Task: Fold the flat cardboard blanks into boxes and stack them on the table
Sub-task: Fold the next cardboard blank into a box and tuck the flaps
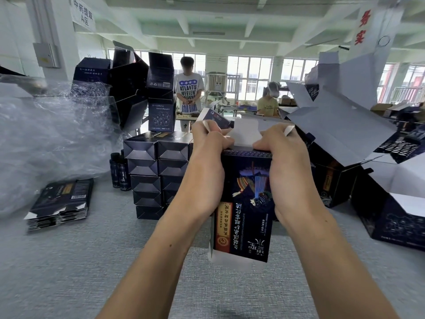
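Note:
I hold a dark blue printed box (246, 203) upright in front of me, above the grey table (92, 261). My left hand (207, 157) grips its upper left side and my right hand (285, 157) grips its upper right side. Both thumbs press on the white top flap (246, 134), and small white side flaps poke out past my fingers. A stack of folded dark boxes (156, 171) stands just left of my hands. A pile of flat blanks (62, 203) lies at the left on the table.
Crumpled clear plastic wrap (46, 139) fills the left side. Two dark bottles (119, 173) stand beside the stack. Large open dark boxes (345, 139) crowd the right, and tall ones (161, 95) rise behind the stack. Two people (188, 88) stand at a far table.

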